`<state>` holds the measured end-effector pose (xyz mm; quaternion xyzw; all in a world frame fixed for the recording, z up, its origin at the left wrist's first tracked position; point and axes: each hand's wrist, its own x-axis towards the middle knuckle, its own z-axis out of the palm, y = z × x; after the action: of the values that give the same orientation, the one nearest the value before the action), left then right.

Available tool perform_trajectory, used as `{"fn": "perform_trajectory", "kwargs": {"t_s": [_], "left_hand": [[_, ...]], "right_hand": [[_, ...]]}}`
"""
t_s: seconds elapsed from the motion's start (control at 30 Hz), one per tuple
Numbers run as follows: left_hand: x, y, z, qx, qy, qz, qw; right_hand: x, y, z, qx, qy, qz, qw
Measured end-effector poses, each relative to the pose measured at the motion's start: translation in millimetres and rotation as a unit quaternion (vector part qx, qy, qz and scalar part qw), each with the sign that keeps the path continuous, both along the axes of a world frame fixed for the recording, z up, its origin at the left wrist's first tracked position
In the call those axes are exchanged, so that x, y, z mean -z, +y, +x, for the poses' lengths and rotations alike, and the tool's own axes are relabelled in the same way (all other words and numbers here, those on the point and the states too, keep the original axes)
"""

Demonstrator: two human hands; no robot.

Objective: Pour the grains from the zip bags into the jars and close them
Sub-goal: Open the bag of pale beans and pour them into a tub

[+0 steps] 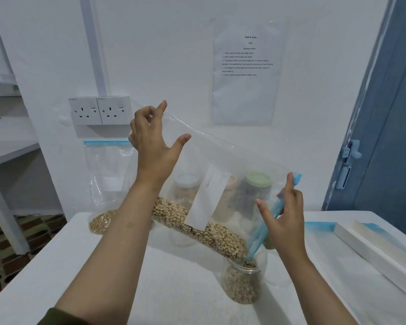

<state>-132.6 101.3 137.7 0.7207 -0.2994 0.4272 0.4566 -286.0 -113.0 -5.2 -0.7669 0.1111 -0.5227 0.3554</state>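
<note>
I hold a clear zip bag [220, 165] tilted, its blue zip mouth pointing down to the right. My left hand [154, 141] pinches the bag's raised bottom corner. My right hand [284, 214] grips the blue zip edge at the mouth. Beige grains [197, 226] lie along the bag's lower side and run into an open clear jar [243, 281], partly filled, on the white table [164, 289]. A second zip bag [108, 181] with grains at its bottom leans against the wall at the back left.
Behind the held bag stand a jar with a white lid [186, 184] and a jar with a green lid [258, 181]. A long white box [375, 249] lies on the right. A double wall socket [100, 110] and a printed sheet [246, 73] are on the wall.
</note>
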Motion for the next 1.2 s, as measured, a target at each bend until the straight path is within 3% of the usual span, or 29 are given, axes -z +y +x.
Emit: {"fn": "perform_trajectory", "kwargs": {"t_s": [1.2], "left_hand": [[0.4, -3.1, -5.2, 0.011, -0.006, -0.003, 1.0]], "right_hand": [[1.4, -2.3, 2.0, 0.011, 0.008, 0.021, 1.0]]}}
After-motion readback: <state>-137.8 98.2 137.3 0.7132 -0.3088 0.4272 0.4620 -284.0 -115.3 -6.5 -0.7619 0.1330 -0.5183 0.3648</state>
